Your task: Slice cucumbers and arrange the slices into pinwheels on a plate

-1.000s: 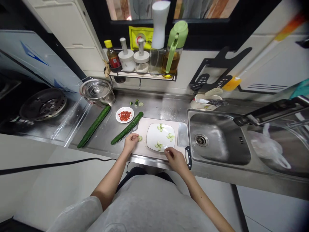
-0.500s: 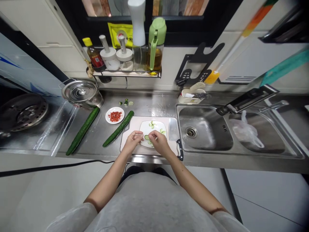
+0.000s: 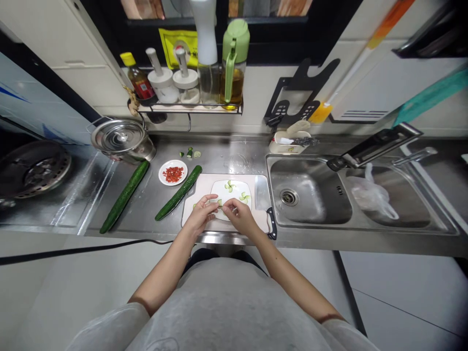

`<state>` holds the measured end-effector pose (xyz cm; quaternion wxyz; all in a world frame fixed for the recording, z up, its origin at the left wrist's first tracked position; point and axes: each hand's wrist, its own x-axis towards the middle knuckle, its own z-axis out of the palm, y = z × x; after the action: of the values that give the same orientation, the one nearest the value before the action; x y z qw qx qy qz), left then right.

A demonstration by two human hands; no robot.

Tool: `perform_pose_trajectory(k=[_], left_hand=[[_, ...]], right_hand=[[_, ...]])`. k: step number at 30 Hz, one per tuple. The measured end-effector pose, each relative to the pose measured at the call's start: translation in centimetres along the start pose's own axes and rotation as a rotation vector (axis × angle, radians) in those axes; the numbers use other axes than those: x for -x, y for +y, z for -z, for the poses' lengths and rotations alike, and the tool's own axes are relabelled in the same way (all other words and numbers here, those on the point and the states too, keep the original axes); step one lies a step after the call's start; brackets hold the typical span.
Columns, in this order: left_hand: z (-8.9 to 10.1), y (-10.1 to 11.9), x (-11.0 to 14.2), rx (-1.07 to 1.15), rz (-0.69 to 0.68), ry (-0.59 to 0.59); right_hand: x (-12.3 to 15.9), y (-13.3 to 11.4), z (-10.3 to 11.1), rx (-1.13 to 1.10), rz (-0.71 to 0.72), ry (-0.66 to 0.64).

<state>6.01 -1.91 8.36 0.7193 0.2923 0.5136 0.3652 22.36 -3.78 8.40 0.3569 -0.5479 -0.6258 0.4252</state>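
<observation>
A thin cucumber slice [image 3: 220, 202] is held between the fingertips of both hands, above the near part of a white plate [image 3: 237, 186]. My left hand [image 3: 200, 214] comes in from the left with its fingers curled and its tips at the slice. From the other side, my right hand [image 3: 240, 215] pinches the slice with thumb and fingers. Pale green cucumber slices [image 3: 230, 186] lie in fanned pinwheels on the plate, and another group [image 3: 244, 197] sits at its right. The plate rests on a cutting board [image 3: 204, 183]; my hands cover its near part.
A knife [image 3: 262, 192] lies at the board's right. To the left are a cucumber [image 3: 179, 193], a longer cucumber [image 3: 125, 197], a small dish of chopped red pieces [image 3: 173, 172] and a lidded steel pot [image 3: 122, 139]. Cucumber ends [image 3: 189, 152] lie behind. A double sink [image 3: 310, 195] is at right.
The cucumber slice has been raised slightly and brought closer to my left fingertips. My hands have drawn nearer each other. The camera view has shifted a little.
</observation>
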Motion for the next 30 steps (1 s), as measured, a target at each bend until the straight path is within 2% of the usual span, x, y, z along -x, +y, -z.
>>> perform_pose_trajectory(k=[9,21,26,30], left_hand=[[-0.2,0.1,0.0,-0.162,-0.216,-0.003],[0.5,-0.7,-0.1,-0.192,-0.231,-0.014],[1.3,-1.7,-1.1,-0.205,-0.232,-0.038],[2.1,-2.4,-2.9,-0.258,-0.240,-0.054]], right_hand=[[-0.2,0.1,0.2,-0.007,-0.019,-0.049],[-0.4,0.5,-0.2,-0.057,-0.062,-0.125],[-0.8,2.1,-0.8,-0.083,-0.115,-0.148],[-2.1,4.2,-1.1,-0.086,-0.160,-0.193]])
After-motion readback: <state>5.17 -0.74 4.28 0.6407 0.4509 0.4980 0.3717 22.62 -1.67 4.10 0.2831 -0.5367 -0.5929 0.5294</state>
